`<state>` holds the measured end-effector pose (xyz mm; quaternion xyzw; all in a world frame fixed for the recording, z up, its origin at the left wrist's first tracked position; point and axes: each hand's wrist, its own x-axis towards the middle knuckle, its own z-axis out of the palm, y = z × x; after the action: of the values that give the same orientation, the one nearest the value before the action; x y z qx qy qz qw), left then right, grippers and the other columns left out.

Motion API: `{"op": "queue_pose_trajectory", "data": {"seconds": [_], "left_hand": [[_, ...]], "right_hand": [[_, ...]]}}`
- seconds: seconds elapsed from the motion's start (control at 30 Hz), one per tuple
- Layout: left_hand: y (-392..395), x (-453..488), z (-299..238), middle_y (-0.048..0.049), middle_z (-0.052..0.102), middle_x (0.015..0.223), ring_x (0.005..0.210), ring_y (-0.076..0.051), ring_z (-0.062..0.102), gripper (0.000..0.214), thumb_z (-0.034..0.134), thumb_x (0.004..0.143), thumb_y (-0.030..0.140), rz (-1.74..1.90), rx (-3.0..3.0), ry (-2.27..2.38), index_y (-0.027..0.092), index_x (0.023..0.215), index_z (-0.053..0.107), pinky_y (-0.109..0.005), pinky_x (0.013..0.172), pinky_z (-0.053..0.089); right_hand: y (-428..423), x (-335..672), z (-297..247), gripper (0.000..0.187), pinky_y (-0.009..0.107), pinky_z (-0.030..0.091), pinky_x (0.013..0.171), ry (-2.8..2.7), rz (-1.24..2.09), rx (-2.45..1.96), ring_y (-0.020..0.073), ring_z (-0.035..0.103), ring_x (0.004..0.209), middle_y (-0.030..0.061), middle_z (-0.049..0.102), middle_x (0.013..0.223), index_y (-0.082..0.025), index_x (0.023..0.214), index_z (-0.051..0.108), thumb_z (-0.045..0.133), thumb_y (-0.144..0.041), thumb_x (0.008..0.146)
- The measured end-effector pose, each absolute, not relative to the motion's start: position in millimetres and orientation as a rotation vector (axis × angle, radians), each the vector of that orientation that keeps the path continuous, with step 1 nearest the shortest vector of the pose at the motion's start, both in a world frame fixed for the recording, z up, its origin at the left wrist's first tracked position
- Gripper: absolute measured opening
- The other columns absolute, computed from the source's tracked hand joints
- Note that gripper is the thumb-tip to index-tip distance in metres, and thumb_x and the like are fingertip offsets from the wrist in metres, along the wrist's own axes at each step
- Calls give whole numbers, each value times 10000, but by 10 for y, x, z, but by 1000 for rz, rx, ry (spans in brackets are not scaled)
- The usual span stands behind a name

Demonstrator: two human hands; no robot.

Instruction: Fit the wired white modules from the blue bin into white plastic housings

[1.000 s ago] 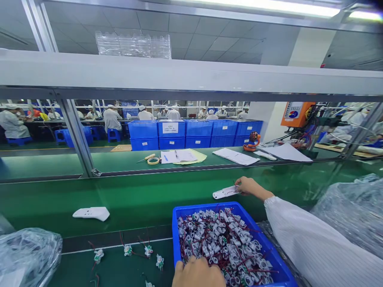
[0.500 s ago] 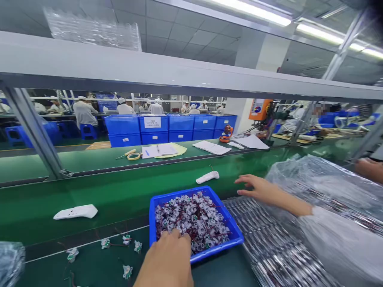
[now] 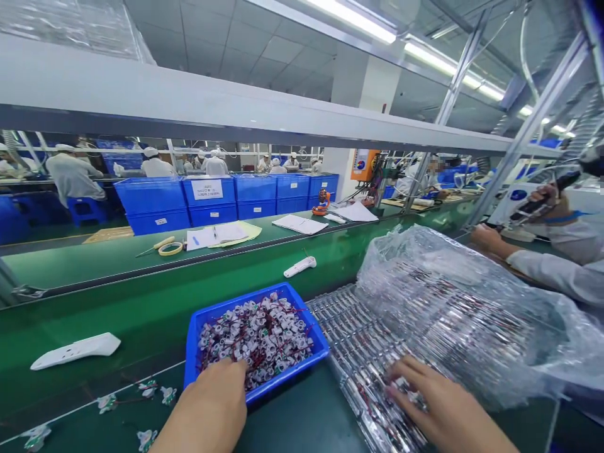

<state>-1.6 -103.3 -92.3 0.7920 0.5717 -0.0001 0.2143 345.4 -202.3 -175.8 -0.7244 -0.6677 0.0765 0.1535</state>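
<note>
My left hand [image 3: 207,402] is curled over the near left corner of a blue tray [image 3: 295,382], its fingertips hidden by the rim and contents. Heaped in this tray are small white round parts [image 3: 259,340] with dark red wires. My right hand [image 3: 436,399] is low over a clear plastic blister tray [image 3: 352,333] filled with rows of shiny metal parts, thumb and fingers apart. Whether its fingertips touch a part, I cannot make out. Left of the blue tray, several small white-and-green parts with wires [image 3: 147,388] lie loose on the green bench.
Crumpled clear film [image 3: 453,277] covers the blister tray's far end. Two white plastic shells [image 3: 78,350] [image 3: 300,267] lie along the green strip. Papers [image 3: 221,234], a tape roll [image 3: 170,248] and a screwdriver [image 3: 163,243] rest behind. At right, a co-worker's hands [image 3: 491,239] work nearby.
The view has swung right, so the blue tray appears further left. My right hand has come down and toward me onto the blister tray; my left hand stays at the blue tray's corner.
</note>
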Motion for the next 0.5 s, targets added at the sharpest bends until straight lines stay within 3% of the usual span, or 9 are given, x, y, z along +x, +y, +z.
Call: {"op": "queue_pose_trajectory", "data": {"seconds": [0.1,0.23,0.33,0.5], "left_hand": [[-969,56,-974,-152,723,1206,1134,-319,669,438,381,934,106,-133,2242,1575,162,1220,707,-444,964,485],[-911,123,-931,-166,737,1093,1066,-368,677,337,444,890,103,-144,2245,1615,164,1034,742,-469,871,490],[-873,109,-869,-129,737,1082,1010,-331,684,278,494,848,100,-128,2228,1628,200,954,732,-396,794,480],[-794,12,-762,-106,740,923,919,-272,692,218,506,835,90,-28,2149,1690,186,773,692,-318,748,448]], "right_hand": [[-2095,3305,-1922,257,348,553,769,-1873,20,-2009,285,689,1035,63,700,1110,-303,968,715,469,-377,961],[-2042,3239,-1935,216,373,513,779,-1849,44,-2031,278,678,934,71,694,1025,-268,828,687,494,-310,917],[-1942,3237,-1873,163,383,478,715,-1777,130,-2091,275,667,823,65,683,905,-251,694,607,533,-274,838],[-1834,3348,-1874,113,342,445,610,-1686,308,-2105,233,645,663,28,688,794,-257,646,590,591,-300,750]]}}
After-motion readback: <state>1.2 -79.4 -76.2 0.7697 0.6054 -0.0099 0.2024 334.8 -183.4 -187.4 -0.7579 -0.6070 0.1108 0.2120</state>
